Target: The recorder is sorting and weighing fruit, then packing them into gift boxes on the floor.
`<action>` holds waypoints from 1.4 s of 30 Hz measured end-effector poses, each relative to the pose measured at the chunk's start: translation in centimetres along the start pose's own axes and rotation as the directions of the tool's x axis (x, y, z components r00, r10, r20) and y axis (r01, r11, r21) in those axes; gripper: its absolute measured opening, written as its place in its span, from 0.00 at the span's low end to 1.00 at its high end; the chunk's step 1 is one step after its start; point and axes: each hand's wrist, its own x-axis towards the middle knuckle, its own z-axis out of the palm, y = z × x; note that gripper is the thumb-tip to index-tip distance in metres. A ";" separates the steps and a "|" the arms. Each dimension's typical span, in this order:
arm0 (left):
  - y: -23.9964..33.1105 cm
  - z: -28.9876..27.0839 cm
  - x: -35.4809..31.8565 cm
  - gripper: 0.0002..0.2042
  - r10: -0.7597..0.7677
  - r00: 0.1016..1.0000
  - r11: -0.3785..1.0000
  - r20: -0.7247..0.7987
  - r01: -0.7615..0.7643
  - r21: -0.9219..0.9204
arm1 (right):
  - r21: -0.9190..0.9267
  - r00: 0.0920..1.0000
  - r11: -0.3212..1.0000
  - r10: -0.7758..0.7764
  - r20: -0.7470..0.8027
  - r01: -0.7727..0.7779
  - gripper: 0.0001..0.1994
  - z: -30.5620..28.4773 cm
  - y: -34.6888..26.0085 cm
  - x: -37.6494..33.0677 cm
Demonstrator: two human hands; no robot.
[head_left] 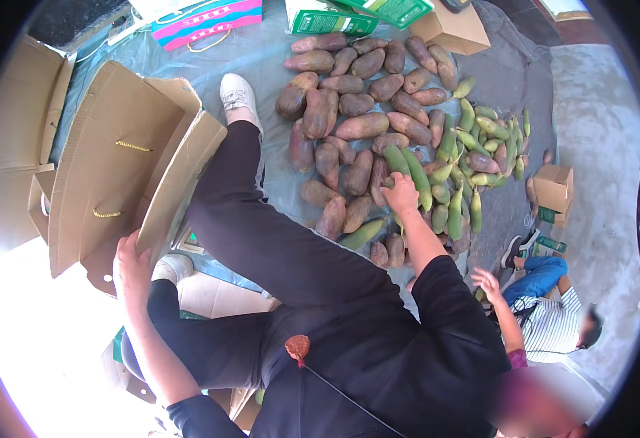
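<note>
two bare hands of mine are at work: my left hand is closed on the edge of an open brown cardboard box with twisted yellow cord handles. my right hand has its fingers bent at the near end of a long, smooth green vegetable; i cannot tell whether they close around it. it lies between plump, reddish-purple oblong roots on its left and a heap of slender green and pinkish vegetables on its right. a thin blue plastic sheet lies under the roots. to my right sits a person in a striped shirt.
</note>
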 end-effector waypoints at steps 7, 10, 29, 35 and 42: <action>-0.3 0.0 0.2 0.18 -0.032 0.999 0.999 0.006 0.033 -0.019 | -0.090 0.998 0.995 -0.044 0.052 0.049 0.25 -0.3 -0.9 1.3; -0.2 -0.1 0.2 0.18 -0.030 1.000 1.000 0.002 0.030 -0.007 | -0.116 0.998 0.991 -0.059 0.038 0.063 0.23 -1.0 -2.5 2.6; 1.5 -1.6 0.5 0.11 -0.028 0.993 0.999 0.112 0.025 0.022 | 0.870 0.966 -0.456 -0.245 0.084 -0.191 0.24 -18.9 -25.5 23.9; 1.7 -1.3 1.2 0.11 -0.041 0.994 0.999 0.098 0.040 0.009 | 0.800 0.951 -0.559 -0.306 0.045 -0.218 0.37 -19.7 -28.2 27.0; 1.7 -1.3 1.6 0.12 -0.064 0.991 0.998 0.120 0.063 0.014 | 0.716 0.944 -0.617 -0.241 0.224 -0.328 0.32 -19.6 -29.7 30.4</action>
